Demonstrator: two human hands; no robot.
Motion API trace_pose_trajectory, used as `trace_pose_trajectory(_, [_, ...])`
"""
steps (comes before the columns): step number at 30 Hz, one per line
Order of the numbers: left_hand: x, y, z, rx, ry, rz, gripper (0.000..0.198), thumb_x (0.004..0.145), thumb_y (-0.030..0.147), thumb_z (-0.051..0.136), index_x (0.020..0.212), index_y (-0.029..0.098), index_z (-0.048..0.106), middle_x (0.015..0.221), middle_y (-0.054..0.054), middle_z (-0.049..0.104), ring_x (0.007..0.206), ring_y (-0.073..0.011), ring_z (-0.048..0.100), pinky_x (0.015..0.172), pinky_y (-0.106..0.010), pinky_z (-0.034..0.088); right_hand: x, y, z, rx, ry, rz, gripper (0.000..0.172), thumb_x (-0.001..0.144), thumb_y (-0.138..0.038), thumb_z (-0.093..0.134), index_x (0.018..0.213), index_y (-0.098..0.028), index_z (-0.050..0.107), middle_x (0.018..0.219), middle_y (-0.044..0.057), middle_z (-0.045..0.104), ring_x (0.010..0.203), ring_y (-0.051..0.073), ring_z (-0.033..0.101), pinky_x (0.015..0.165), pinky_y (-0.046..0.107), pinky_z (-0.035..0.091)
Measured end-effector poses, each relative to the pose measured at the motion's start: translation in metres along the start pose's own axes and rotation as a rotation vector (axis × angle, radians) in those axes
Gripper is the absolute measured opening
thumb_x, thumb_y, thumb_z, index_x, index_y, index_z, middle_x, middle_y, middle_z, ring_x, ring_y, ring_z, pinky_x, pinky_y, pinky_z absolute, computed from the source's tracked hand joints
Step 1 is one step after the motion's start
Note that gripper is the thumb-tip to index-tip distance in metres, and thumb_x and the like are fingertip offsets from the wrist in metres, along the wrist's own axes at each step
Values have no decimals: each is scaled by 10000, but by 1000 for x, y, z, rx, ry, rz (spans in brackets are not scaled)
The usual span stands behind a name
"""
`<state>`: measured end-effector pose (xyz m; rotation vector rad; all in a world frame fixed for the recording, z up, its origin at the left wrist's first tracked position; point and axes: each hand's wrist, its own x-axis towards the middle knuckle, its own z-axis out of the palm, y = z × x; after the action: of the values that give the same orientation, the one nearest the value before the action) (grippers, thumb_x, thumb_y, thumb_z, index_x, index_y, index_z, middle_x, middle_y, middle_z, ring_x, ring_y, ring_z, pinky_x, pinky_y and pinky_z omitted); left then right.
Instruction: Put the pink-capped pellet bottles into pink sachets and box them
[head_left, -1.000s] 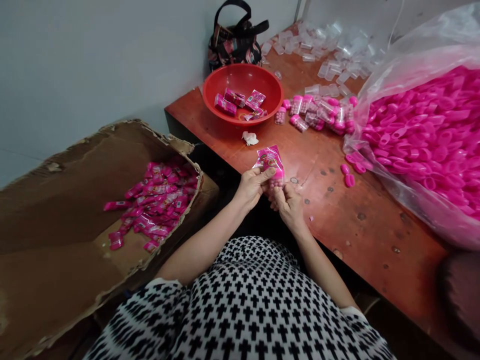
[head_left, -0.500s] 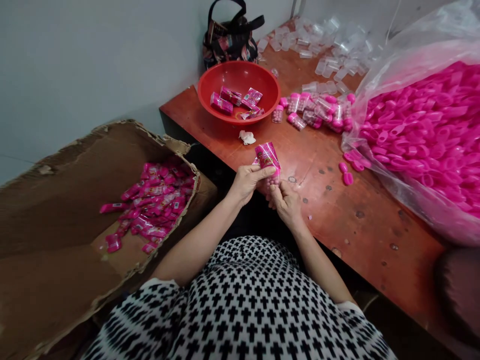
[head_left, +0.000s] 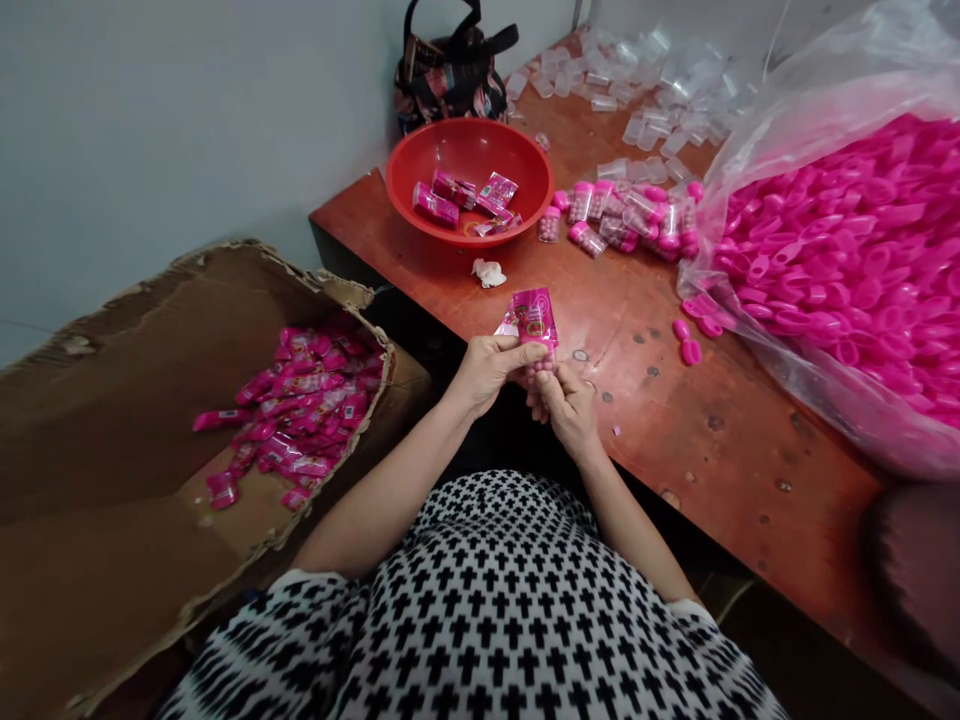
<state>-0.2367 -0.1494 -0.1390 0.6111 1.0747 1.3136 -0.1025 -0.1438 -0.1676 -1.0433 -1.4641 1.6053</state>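
While both hands work together above the near edge of the reddish table, the left hand grips a pink printed wrapper with its thumb laid across the front. The right hand is closed on the lower end of a small jar of pink balls, whose upper part lies at the wrapper's lower end; how far the jar sits inside is hard to judge, as the fingers cover much of it. Just beyond the wrapper lies a crumpled white scrap. Further back stands a red bowl containing several pink packets. Filled jars lie in a cluster to the bowl's right, near a clear plastic bag of pink plastic pieces. Left of the table, an open cardboard box contains a heap of wrapped packs.
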Motion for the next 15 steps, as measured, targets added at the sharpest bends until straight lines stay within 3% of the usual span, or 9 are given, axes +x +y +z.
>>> trace_pose_trajectory(4, [-4, -3, 4, -8, 35, 11, 279, 604, 347, 781, 584, 96, 660, 535, -32, 601, 455, -102, 534, 488, -246, 459, 1, 1, 1, 165, -75, 145, 331, 824, -534, 487, 787, -208, 523, 502, -56, 539, 299, 62, 403, 278, 182, 284])
trace_pose_trajectory(7, [-6, -6, 5, 22, 56, 43, 272, 617, 355, 770, 609, 102, 670, 543, -23, 597, 461, -103, 530, 481, -245, 444, -1, -2, 1, 49, -13, 67, 303, 826, -501, 521, 763, -205, 528, 531, -49, 555, 346, 60, 456, 315, 170, 333])
trace_pose_trajectory(11, [-11, -11, 6, 66, 184, 147, 261, 602, 355, 781, 594, 117, 672, 534, -5, 591, 483, -96, 527, 502, -228, 432, -7, -6, 2, -72, -1, 1, 292, 857, -484, 489, 785, -206, 541, 555, -48, 558, 367, 56, 472, 329, 165, 349])
trace_pose_trajectory(15, [-15, -15, 8, -80, 193, 137, 295, 594, 384, 787, 609, 115, 666, 540, -2, 580, 493, -87, 517, 510, -221, 431, -8, -3, 2, -138, -4, -70, 280, 867, -469, 481, 827, -201, 550, 571, -54, 546, 384, 48, 474, 346, 156, 348])
